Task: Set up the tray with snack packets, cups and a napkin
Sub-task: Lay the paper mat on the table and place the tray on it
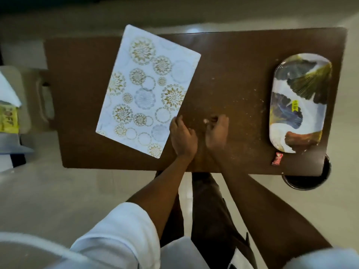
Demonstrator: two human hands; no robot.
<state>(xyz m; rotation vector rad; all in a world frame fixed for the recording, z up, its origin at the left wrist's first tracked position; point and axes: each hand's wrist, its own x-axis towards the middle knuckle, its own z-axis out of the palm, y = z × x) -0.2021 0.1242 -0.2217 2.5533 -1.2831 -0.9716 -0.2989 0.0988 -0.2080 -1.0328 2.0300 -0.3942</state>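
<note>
An oval tray point(300, 101) printed with leaves, carrying a yellow price sticker, lies on the right side of the brown table point(233, 61). Just below it near the front edge is a small red snack packet point(277, 158). My left hand point(182, 136) rests on the table with bent fingers touching the right edge of a white placemat point(147, 90) patterned with gold and blue circles. My right hand point(216, 133) is beside it, fingers curled over a small pale scrap point(205, 120); blur hides whether it pinches it. No cups are in view.
Crumbs are scattered over the table between my hands and the tray. A dark round bin point(308, 177) stands under the table's right front corner. At far left sit a white napkin point(9, 90) and a yellow packet point(7, 119).
</note>
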